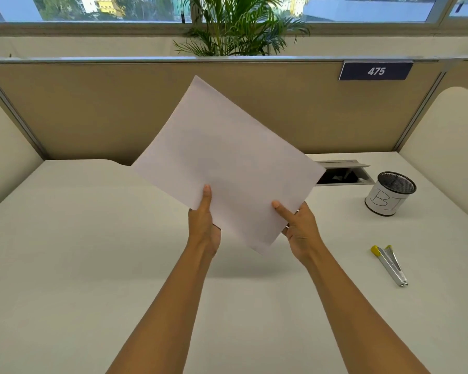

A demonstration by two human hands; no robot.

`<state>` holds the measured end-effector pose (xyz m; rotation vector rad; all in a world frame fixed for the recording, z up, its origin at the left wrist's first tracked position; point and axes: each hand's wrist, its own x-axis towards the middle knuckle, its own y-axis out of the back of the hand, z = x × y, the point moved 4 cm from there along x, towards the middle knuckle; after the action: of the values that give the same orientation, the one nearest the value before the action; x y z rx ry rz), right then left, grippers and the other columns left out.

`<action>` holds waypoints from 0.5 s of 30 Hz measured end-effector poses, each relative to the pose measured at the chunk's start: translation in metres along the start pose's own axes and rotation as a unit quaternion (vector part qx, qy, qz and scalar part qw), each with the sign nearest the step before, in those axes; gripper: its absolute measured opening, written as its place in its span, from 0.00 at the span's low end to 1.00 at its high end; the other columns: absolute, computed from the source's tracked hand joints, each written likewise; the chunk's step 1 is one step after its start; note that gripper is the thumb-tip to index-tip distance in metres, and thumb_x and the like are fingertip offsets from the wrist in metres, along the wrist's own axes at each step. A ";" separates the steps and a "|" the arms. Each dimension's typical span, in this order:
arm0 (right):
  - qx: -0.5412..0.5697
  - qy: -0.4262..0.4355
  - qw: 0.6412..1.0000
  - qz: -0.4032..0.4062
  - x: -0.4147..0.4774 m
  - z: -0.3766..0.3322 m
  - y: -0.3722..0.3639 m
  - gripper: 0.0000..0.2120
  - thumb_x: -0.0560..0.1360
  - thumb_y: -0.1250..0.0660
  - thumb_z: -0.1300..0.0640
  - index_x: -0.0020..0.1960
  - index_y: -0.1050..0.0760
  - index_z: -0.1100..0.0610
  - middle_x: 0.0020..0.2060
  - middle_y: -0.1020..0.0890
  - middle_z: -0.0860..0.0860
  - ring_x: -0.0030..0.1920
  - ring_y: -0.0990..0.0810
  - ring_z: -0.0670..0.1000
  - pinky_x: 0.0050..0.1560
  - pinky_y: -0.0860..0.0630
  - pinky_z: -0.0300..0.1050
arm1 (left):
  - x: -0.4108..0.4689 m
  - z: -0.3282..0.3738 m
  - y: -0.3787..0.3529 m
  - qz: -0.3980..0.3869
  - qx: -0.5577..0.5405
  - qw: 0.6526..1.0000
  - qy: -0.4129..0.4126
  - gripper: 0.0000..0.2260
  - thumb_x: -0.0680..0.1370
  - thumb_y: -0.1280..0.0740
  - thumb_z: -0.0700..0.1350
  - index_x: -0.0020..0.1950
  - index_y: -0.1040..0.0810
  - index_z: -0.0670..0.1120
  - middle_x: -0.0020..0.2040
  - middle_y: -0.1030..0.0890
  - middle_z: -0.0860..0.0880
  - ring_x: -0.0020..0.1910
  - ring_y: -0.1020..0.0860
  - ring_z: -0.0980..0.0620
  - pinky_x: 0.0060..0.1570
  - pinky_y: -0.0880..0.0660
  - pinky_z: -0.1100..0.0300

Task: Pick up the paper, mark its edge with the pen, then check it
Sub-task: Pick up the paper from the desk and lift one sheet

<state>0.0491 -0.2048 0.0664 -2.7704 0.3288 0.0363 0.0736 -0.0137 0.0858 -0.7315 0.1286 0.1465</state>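
A blank white sheet of paper (222, 160) is held up above the white desk (79, 238), tilted so one corner points down. My left hand (204, 225) pinches its lower left edge, thumb on the front. Along the lower right edge my right hand (299, 230) grips it, thumb on the front and fingers behind. No mark shows on the side facing me. No pen is in sight.
A black mesh cup (391, 194) with a white label stands at the right. A silver and yellow stapler (389, 264) lies nearer me on the right. An open cable hatch (343, 175) sits behind the paper. Beige partitions (92, 109) wall the desk.
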 end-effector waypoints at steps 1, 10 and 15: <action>-0.011 0.002 1.000 0.004 0.001 0.000 0.001 0.21 0.71 0.29 0.60 0.62 0.28 0.51 0.53 0.18 0.47 0.51 0.18 0.47 0.41 0.18 0.41 | -0.001 -0.002 0.001 0.011 0.003 1.000 0.006 0.10 0.76 0.35 0.47 0.56 0.23 0.50 0.51 0.17 0.51 0.49 0.18 0.53 0.43 0.19 0.59; -0.155 -0.026 0.988 0.008 0.005 -0.006 0.051 0.16 0.70 0.28 0.60 0.55 0.25 0.48 0.50 0.17 0.47 0.45 0.17 0.46 0.35 0.22 0.36 | 0.014 0.022 0.076 0.110 0.168 0.979 0.016 0.21 0.74 0.34 0.35 0.67 0.30 0.39 0.64 0.25 0.41 0.59 0.24 0.43 0.55 0.26 0.52; -0.198 -0.060 0.978 0.022 0.005 0.013 0.065 0.22 0.71 0.28 0.59 0.62 0.29 0.52 0.56 0.21 0.51 0.50 0.20 0.51 0.45 0.22 0.45 | 0.013 0.004 0.104 0.072 0.315 0.942 0.091 0.21 0.73 0.34 0.32 0.66 0.29 0.39 0.64 0.25 0.40 0.54 0.25 0.43 0.51 0.26 0.52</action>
<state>0.0389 -0.2603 0.0319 -3.1345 0.3882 0.3120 0.0680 0.0661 0.0188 -0.0923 0.3879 0.1658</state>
